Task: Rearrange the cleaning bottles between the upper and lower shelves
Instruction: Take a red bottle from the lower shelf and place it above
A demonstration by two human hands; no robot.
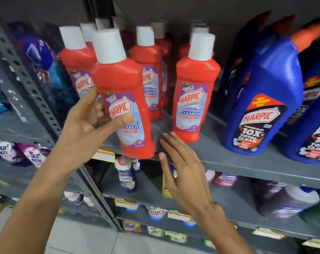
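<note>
The left hand [93, 123] fingers [124, 118] clamp the red white-capped plastic Harpic bottle [122, 99] mid-label, tilting it clear of the grey metal upper shelf [247, 162] edge, while the right hand [183, 173], fingers spread wide and empty just below, stands ready to steady its base.

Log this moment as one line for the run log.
left hand: holding red Harpic bottle, tilted, at upper shelf edge | right hand: open, empty, below shelf edge
</note>
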